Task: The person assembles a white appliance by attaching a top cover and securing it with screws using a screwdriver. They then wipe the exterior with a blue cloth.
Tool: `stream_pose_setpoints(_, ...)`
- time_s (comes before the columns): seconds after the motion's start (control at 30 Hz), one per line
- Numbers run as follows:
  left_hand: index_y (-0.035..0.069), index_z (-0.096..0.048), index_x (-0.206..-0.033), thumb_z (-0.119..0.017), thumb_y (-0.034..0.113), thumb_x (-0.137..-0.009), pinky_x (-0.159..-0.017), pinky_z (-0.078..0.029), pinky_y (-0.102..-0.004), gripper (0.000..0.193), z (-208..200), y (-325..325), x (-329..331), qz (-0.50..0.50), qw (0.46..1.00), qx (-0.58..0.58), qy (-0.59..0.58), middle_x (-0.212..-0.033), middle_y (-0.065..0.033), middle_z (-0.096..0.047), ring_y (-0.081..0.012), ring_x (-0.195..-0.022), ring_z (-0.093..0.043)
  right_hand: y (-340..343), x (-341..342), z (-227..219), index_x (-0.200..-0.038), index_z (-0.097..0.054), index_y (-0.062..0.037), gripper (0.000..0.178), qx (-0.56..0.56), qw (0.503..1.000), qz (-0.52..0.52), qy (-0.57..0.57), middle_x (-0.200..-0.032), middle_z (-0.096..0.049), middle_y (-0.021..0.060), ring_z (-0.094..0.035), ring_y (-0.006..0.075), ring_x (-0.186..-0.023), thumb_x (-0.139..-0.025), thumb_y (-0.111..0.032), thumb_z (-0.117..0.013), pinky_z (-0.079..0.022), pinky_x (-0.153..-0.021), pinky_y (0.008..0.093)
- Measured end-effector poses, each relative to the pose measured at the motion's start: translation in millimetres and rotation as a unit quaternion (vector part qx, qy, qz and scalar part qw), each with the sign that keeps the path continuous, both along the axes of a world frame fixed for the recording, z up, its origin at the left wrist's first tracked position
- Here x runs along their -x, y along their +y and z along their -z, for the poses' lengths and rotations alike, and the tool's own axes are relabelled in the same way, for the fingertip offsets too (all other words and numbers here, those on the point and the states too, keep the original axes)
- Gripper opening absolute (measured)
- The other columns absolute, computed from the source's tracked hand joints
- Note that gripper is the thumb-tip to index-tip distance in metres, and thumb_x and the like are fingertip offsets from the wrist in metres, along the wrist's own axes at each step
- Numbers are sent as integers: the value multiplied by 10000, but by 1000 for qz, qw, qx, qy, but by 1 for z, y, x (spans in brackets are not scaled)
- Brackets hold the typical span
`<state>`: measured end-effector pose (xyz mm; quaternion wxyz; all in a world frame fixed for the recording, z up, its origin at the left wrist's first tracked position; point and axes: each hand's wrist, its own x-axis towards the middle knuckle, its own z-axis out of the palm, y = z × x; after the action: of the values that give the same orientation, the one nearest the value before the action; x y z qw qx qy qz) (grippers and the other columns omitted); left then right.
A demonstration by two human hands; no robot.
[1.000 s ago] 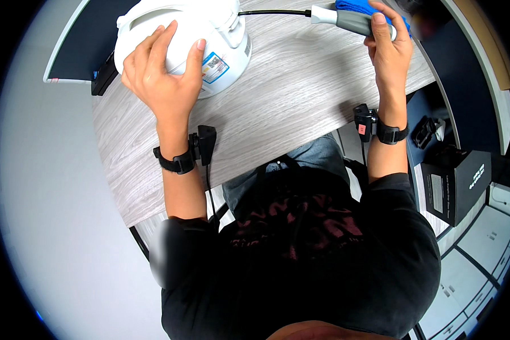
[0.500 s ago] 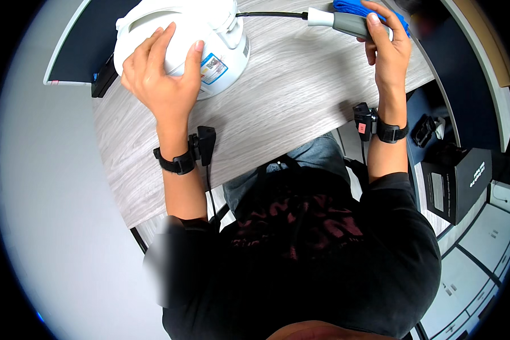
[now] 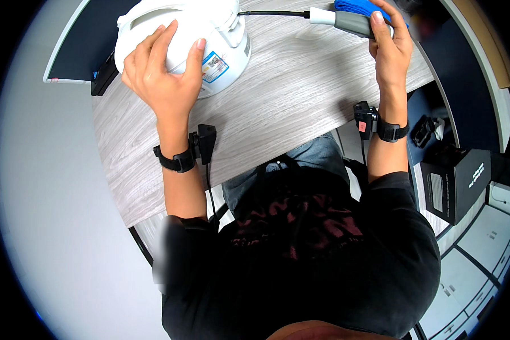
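A white, round-bodied lidded appliance (image 3: 236, 71), like a rice cooker, stands at the far left of the table, with a blue-edged label on its side. My left hand (image 3: 164, 85) rests on its lid, with fingers and thumb spread. My right hand (image 3: 392, 59) holds the thick grey handle of a screwdriver-like tool (image 3: 354, 23), thumb on the near side and fingers around the end. The tool has a white collar, and its long thin black shaft (image 3: 275, 13) runs left to the appliance's right edge. I cannot make out the shaft's tip there.
A folded blue cloth (image 3: 354, 7) lies behind the tool's handle. The wood-grain table (image 3: 283, 96) has dark panels (image 3: 467, 73) at its right. A black box (image 3: 456, 187) sits at the lower right. Black devices with cables are strapped to both wrists.
My right hand and the tool have shifted very slightly to the right, and the right fingers have changed their position on the handle. My left hand stays on the lid.
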<state>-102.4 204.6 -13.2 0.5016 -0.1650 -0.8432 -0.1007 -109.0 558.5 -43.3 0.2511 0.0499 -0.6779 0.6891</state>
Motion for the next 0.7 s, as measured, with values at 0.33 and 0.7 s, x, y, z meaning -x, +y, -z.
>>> stream_pose_setpoints(0.33, 156, -790, -1153, -849, 446, -760, -957, -336, -424, 492, 0, 0, -1, 3, 1000, -6, 1, -1164, -60, -737, -239, -1088, -563, 4, -11, 1, -1363, -531, -33, 506, -16, 996, -54, 63, -1020, -582, 48, -567, 91, -770, -928, -182, -742, -505, -659, 238)
stream_pose_setpoints(0.7, 200, -788, -1180, -838, 450, -803, -960, -387, -378, 455, -3, 1, -3, -10, 1000, 12, 11, -1172, -15, -745, -205, -1080, -588, -8, -6, -4, -1193, -689, -48, 262, -43, 992, -8, 121, -791, -605, 6, -555, 75, -644, -983, -204, -689, -406, -567, 211)
